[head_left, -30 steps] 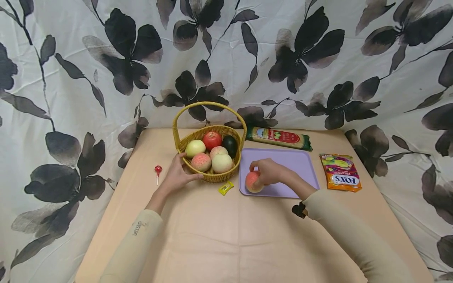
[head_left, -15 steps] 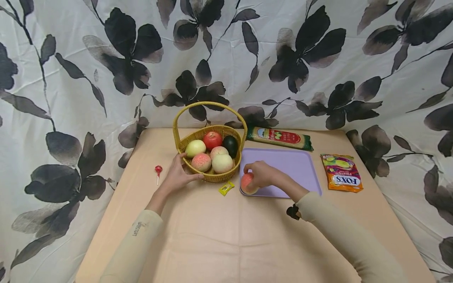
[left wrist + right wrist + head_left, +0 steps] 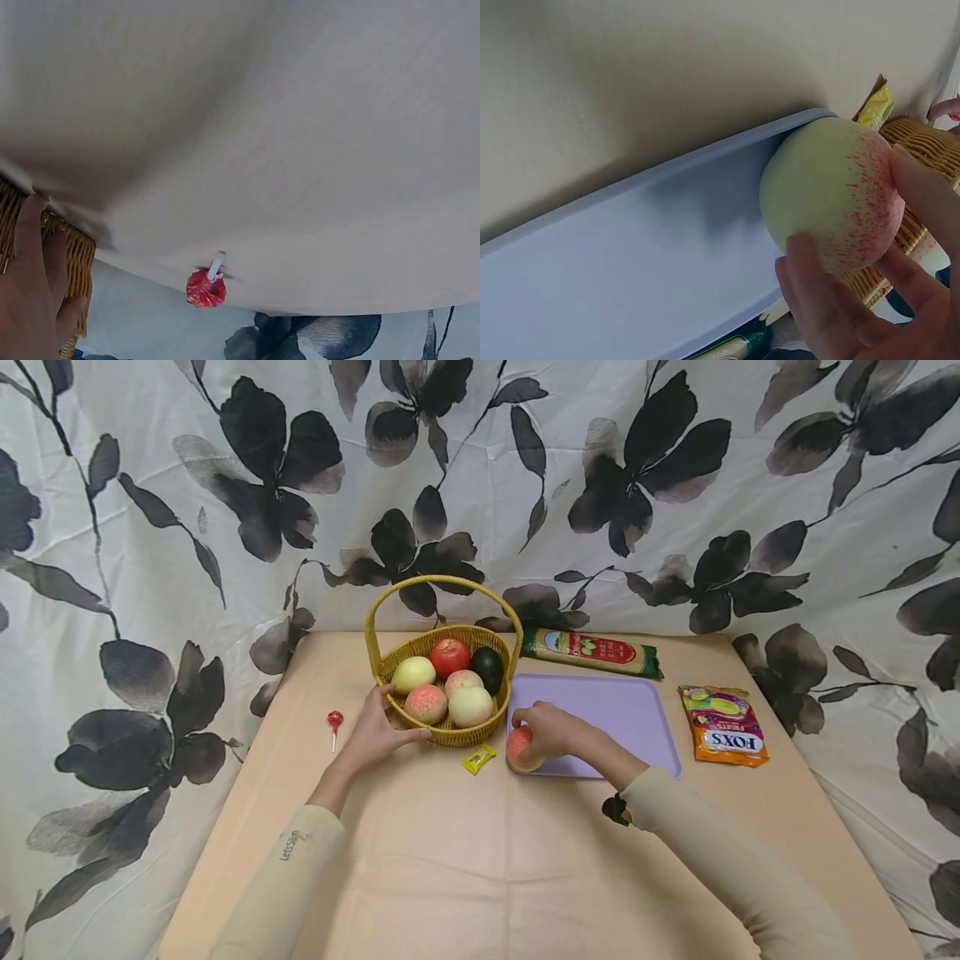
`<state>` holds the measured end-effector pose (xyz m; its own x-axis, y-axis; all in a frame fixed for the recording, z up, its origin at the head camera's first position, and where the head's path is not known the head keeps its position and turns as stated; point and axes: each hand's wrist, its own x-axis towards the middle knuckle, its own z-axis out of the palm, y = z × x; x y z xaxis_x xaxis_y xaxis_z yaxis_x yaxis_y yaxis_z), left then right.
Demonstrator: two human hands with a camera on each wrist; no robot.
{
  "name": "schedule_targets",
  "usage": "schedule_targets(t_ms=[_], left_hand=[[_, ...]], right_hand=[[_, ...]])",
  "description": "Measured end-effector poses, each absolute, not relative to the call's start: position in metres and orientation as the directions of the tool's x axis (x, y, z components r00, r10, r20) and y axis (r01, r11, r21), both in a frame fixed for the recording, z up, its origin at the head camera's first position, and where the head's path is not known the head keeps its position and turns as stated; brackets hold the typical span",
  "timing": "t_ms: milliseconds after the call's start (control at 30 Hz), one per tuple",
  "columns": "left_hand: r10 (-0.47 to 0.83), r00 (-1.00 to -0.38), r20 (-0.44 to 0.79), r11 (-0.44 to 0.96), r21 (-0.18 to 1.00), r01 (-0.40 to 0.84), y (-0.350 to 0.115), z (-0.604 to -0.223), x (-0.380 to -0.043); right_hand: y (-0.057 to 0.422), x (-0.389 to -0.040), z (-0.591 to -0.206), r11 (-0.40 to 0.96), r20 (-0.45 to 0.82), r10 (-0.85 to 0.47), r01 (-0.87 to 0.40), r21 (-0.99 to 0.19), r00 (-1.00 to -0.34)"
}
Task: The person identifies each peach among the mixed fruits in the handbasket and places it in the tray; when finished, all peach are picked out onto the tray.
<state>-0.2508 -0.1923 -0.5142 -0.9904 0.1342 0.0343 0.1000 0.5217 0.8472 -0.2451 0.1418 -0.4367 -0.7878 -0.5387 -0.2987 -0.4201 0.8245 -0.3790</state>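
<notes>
A yellow wicker basket (image 3: 453, 739) with a tall handle holds several fruits, among them a red tomato-like one (image 3: 450, 657) and blushed peaches. My left hand (image 3: 378, 731) holds the basket at its left front side, thumb along the front, fingers against the wicker wall. My right hand (image 3: 553, 732) grips a pale peach with a red blush (image 3: 829, 195) between thumb and fingers. In the head view this peach overlaps the near left corner of the lilac tray (image 3: 600, 718); in the right wrist view its underside is close over the tray's rim.
A yellow wrapped candy (image 3: 478, 758) lies in front of the basket, between it and the tray. The red lollipop (image 3: 335, 720) lies left of my left hand. Behind the tray is a long pasta packet (image 3: 592, 652); a Fox's sweets bag (image 3: 722, 725) lies right of it.
My right hand has shifted a little left with the peach, to the tray's left edge. The left hand and the basket have stayed in place.
</notes>
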Motion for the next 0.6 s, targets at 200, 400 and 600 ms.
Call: schedule_targets(t_ms=[200,400,600], left_hand=[[0.131,-0.991,0.034,0.539,0.836,0.100,-0.193,-0.515,-0.250],[0.135,-0.990,0.037,0.540,0.835,0.105,-0.193,-0.516,-0.250],[0.129,-0.991,0.043,0.543,0.833,0.107,-0.194,-0.516,-0.250]], right_hand=[[0.141,-0.243,-0.435,0.857,-0.343,-0.496,-0.386,-0.343,-0.797],[0.139,-0.243,-0.418,0.867,-0.325,-0.484,-0.392,-0.309,-0.813],[0.115,-0.251,-0.389,0.821,-0.190,-0.554,-0.493,-0.288,-0.811]])
